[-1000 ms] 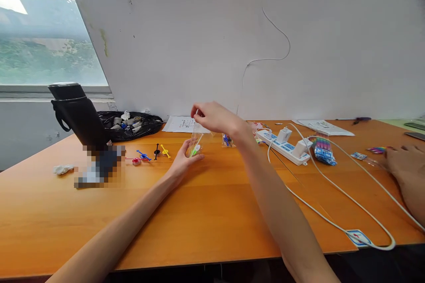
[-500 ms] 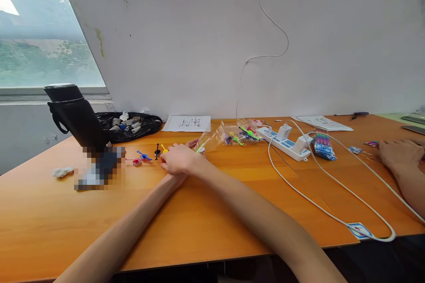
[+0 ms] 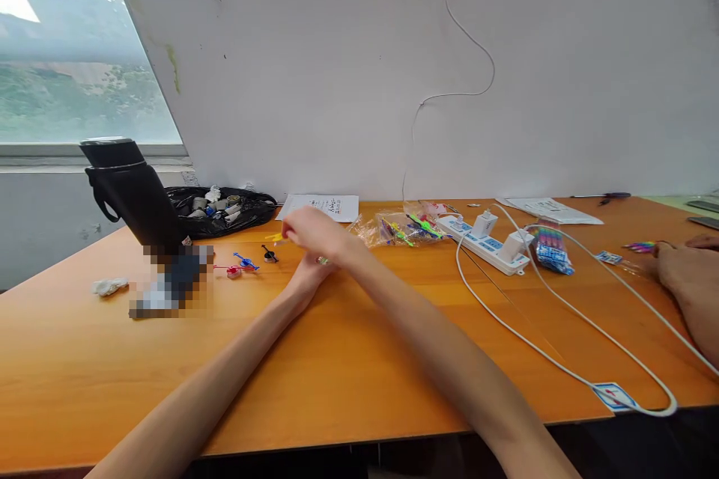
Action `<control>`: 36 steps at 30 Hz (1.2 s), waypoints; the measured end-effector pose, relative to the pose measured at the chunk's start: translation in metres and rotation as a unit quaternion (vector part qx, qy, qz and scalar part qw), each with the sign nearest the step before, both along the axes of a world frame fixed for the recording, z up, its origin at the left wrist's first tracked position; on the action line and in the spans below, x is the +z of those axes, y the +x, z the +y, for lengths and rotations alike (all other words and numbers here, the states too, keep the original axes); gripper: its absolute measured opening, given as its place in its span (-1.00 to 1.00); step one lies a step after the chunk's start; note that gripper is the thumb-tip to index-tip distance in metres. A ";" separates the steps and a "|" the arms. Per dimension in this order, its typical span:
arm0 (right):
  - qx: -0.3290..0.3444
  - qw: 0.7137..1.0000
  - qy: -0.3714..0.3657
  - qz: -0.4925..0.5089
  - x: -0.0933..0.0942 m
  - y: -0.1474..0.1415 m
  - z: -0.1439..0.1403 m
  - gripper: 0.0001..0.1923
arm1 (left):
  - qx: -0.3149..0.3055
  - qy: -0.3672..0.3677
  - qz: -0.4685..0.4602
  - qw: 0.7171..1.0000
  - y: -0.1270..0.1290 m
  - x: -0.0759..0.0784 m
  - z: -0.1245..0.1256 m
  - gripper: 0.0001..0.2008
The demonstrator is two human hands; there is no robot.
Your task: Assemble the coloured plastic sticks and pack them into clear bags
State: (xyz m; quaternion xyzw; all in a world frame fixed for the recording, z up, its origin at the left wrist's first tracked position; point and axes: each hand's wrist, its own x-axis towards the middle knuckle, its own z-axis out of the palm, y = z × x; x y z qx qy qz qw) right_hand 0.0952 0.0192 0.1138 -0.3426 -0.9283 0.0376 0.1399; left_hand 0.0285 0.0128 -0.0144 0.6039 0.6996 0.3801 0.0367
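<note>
My right hand (image 3: 315, 230) is raised a little above the table, its fingers closed on a small yellow plastic toy (image 3: 274, 238) with thin arms. Below it my left hand (image 3: 308, 273) rests near the tabletop, partly covered by the right wrist; a small green-and-white piece (image 3: 322, 260) shows at its fingers. On the table to the left lie a black spinner-like toy (image 3: 270, 254), a blue one (image 3: 246, 263) and a red one (image 3: 234, 272). A clear plastic bag (image 3: 371, 230) with several coloured toys sits to the right of my hands.
A black bottle (image 3: 132, 198) stands at the left before a black plastic bag (image 3: 255, 211) of scraps. White paper (image 3: 342, 209) lies by the wall. A power strip (image 3: 505, 260) and white cables (image 3: 539, 348) spread rightward. Another person's hand (image 3: 679, 273) is at the far right.
My right hand has risen, lifting the yellow toy off the table from beside the black one. The clear bag's near end has settled away from my hands. The view shifted slightly.
</note>
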 end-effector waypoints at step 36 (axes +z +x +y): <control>-0.046 0.985 0.028 0.166 0.061 0.105 0.011 -0.71 | -0.274 -0.011 -0.646 0.713 0.004 0.009 -0.010 -0.36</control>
